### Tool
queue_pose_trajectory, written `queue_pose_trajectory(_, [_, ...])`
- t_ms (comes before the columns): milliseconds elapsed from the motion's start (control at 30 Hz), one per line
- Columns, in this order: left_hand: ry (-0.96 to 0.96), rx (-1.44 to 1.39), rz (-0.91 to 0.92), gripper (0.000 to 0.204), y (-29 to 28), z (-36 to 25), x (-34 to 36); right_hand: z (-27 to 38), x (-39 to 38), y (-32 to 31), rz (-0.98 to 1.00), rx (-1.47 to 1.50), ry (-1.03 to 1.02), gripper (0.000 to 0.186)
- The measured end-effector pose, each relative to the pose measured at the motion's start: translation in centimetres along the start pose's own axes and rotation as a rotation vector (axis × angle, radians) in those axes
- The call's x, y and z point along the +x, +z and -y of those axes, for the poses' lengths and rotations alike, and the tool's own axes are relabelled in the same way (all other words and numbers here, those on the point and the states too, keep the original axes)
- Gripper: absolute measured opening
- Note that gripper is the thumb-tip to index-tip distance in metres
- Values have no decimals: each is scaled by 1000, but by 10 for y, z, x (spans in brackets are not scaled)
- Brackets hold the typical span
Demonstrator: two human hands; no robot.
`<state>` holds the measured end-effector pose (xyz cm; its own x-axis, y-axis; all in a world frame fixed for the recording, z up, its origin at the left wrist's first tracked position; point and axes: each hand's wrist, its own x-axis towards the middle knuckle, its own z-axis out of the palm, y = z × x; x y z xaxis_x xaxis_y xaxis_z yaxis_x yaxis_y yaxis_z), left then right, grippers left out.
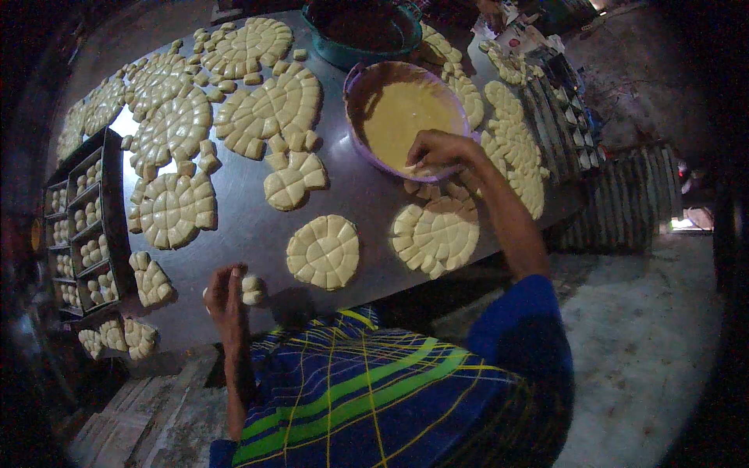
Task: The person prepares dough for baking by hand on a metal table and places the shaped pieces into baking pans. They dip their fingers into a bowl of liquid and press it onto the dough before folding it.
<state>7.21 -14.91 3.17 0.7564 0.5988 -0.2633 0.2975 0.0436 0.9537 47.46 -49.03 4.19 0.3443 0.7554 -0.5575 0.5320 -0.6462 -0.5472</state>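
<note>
My left hand (pixel 228 292) is closed over a small group of pale dough balls (pixel 252 290) at the table's near edge; dough shows on both sides of the fingers. My right hand (pixel 443 150) reaches over the near rim of a purple basin (pixel 360 147) of thick yellow liquid (pixel 402 117). Its fingers are curled and pinched low at the liquid; what they hold, if anything, cannot be made out. Between my hands lies a round, scored dough disc (pixel 323 252). Another cut dough round (pixel 435 236) rests below the basin, partly shaded by my right arm.
Many cut dough rounds (pixel 172 129) cover the left and far parts of the metal table (pixel 257 187). Along its left side stands a dark compartment tray (pixel 109 210) holding dough balls. A green basin (pixel 331 48) sits behind the purple one. Ridged metal trays (pixel 624 195) stand at right.
</note>
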Motion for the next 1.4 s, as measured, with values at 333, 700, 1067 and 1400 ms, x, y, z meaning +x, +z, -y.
queue_pose_trajectory(333, [-225, -74, 77, 25, 16, -18, -5, 83, -40, -3, -39, 588, 40, 32])
queue_pose_trajectory(700, [-542, -930, 552, 39, 55, -31, -6, 241, 10, 166, -313, 1583, -497, 72])
queue_pose_trajectory(1067, [-448, -986, 410, 27, -4, -26, 8, 294, 47, 225, -682, 1645, -400, 49])
queue_pose_trajectory(1400, [-49, -492, 342, 22, -72, -35, 19, 352, 47, 212, -891, -232, -530, 47])
